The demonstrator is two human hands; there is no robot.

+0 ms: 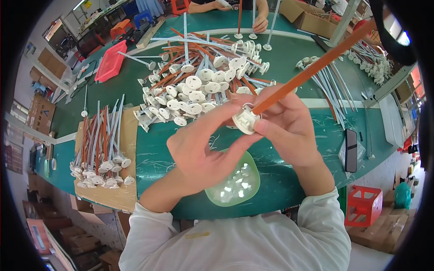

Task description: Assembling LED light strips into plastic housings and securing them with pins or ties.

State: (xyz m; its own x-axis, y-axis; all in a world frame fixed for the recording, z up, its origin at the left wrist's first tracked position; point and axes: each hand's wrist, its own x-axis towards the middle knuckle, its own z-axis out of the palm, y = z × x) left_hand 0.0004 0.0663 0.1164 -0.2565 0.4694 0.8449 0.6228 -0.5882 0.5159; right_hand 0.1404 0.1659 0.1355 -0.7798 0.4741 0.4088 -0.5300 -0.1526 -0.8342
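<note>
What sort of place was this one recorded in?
Likely an assembly workshop: the held orange strip has a white base like those in the heap on the green workbench, and across it another person's hand is beside upright strips.

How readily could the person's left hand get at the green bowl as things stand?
Probably yes: the green bowl sits close below the left hand, and its near side looks unblocked. However, that hand's fingers are at the white disc-shaped piece, so they would likely have to leave it first.
</note>
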